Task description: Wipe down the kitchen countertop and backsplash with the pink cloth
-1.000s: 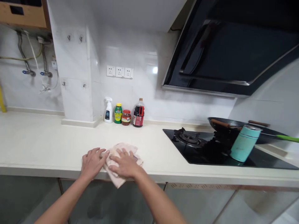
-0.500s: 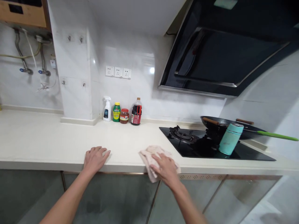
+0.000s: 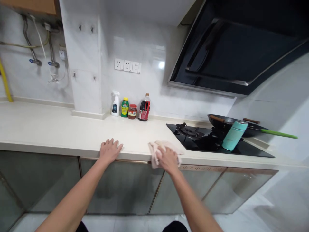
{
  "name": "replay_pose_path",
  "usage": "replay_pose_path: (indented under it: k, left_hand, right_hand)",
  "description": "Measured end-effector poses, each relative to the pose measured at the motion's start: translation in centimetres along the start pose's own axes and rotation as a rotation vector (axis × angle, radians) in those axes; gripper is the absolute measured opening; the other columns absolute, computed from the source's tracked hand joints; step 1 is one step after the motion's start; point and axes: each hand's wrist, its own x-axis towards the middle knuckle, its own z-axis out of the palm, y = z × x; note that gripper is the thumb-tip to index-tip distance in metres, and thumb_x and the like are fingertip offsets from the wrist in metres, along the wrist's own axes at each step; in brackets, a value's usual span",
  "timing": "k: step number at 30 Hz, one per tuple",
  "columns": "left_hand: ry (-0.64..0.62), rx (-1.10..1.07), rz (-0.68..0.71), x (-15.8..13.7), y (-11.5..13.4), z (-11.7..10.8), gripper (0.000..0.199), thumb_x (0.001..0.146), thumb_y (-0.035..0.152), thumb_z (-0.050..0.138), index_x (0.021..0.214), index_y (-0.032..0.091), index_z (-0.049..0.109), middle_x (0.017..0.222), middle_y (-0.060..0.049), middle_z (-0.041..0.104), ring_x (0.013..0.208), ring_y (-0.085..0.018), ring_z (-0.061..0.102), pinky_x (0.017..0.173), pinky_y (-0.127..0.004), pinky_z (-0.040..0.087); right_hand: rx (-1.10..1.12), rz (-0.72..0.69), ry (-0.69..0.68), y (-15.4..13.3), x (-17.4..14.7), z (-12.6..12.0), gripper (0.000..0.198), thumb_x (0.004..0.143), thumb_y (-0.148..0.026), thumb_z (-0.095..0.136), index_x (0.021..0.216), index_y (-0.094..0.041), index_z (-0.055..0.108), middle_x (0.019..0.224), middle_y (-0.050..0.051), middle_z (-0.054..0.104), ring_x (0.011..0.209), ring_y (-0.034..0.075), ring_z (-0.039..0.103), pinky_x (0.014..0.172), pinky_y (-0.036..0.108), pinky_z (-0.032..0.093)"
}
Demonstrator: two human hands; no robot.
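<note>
My left hand [image 3: 110, 150] lies palm down at the counter's front edge, fingers stretched out, holding nothing. A pale pink cloth [image 3: 154, 149] is under my right hand [image 3: 168, 158], whose fingers are bent and pressed onto it. The cloth is rumpled on the white countertop [image 3: 79, 130], and part of it hangs over the front edge, left of the black gas stove [image 3: 217, 148]. My right palm and part of the cloth's middle are hidden beneath the fingers.
Along the wall stand a spray bottle [image 3: 115, 103], a green bottle [image 3: 125, 107], a red-lidded jar [image 3: 132, 111] and a dark sauce bottle [image 3: 144, 109]. On the stove are a turquoise flask [image 3: 234, 136] and a wok [image 3: 253, 130]. A range hood [image 3: 224, 48] overhangs.
The view has tilted down, showing floor and my knees. My right hand has drawn the cloth closer together, with less of it over the edge. My left hand has shifted slightly right along the edge.
</note>
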Motion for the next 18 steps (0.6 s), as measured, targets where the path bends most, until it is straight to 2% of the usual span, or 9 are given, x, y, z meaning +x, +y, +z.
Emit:
replay_pose_path:
  k: [3,5,8,10,12,15,18]
  left_hand:
    - [0.031,0.002,-0.002,-0.1,-0.2,0.0,0.051,0.102,0.050,0.031,0.127,0.024,0.066,0.138,-0.014,0.063,0.128,-0.032,0.051,0.103,-0.047,0.037]
    - [0.046,0.009,0.004,-0.2,-0.4,-0.2,0.048,0.102,0.047,0.031,0.128,0.025,0.066,0.141,-0.012,0.062,0.130,-0.030,0.052,0.104,-0.046,0.038]
    - [0.063,0.031,0.008,-0.5,-0.5,-0.5,0.045,0.102,0.038,0.031,0.125,0.025,0.068,0.141,-0.010,0.064,0.130,-0.029,0.054,0.105,-0.044,0.039]
    - [0.071,0.049,0.017,-0.7,-0.6,-0.7,0.044,0.102,0.035,0.032,0.124,0.026,0.068,0.140,-0.010,0.065,0.130,-0.029,0.055,0.105,-0.045,0.040]
    - [0.070,0.063,0.046,-0.8,-0.6,-0.9,0.043,0.102,0.035,0.033,0.126,0.026,0.068,0.141,-0.011,0.064,0.132,-0.030,0.054,0.105,-0.046,0.040]
    - [0.055,0.074,0.086,-1.0,-0.7,-0.8,0.043,0.102,0.035,0.035,0.129,0.025,0.067,0.145,-0.011,0.061,0.135,-0.032,0.052,0.106,-0.047,0.040]
    - [0.066,0.067,0.074,-1.1,-0.9,-0.4,0.043,0.102,0.037,0.035,0.130,0.026,0.066,0.146,-0.012,0.060,0.137,-0.032,0.051,0.107,-0.046,0.039]
  right_hand:
    - [0.047,-0.186,-0.006,-7.8,-0.5,1.4,0.053,0.099,-0.052,0.057,0.148,-0.035,0.049,0.150,0.010,0.046,0.136,0.038,0.041,0.111,0.058,0.033]
    - [0.088,-0.290,0.003,-11.9,-0.7,2.3,0.064,0.092,-0.051,0.069,0.149,-0.038,0.044,0.156,0.009,0.039,0.141,0.038,0.034,0.114,0.060,0.030]
    - [0.148,-0.380,0.029,-14.9,-0.3,2.8,0.068,0.087,-0.046,0.079,0.146,-0.035,0.047,0.150,0.012,0.044,0.137,0.039,0.039,0.112,0.062,0.032]
    - [0.175,-0.425,0.045,-14.6,0.1,2.8,0.068,0.085,-0.045,0.082,0.144,-0.035,0.049,0.145,0.011,0.049,0.132,0.035,0.043,0.112,0.059,0.034]
    - [0.190,-0.465,0.054,-13.0,0.4,2.8,0.071,0.083,-0.043,0.083,0.144,-0.037,0.049,0.146,0.009,0.049,0.133,0.032,0.043,0.114,0.055,0.033]
    - [0.193,-0.465,0.062,-9.3,0.3,3.2,0.073,0.082,-0.037,0.085,0.145,-0.038,0.049,0.150,0.008,0.046,0.136,0.030,0.040,0.116,0.052,0.030]
    - [0.174,-0.398,0.062,-4.0,0.1,3.5,0.072,0.080,-0.030,0.085,0.144,-0.037,0.052,0.150,0.008,0.047,0.137,0.030,0.040,0.116,0.051,0.030]
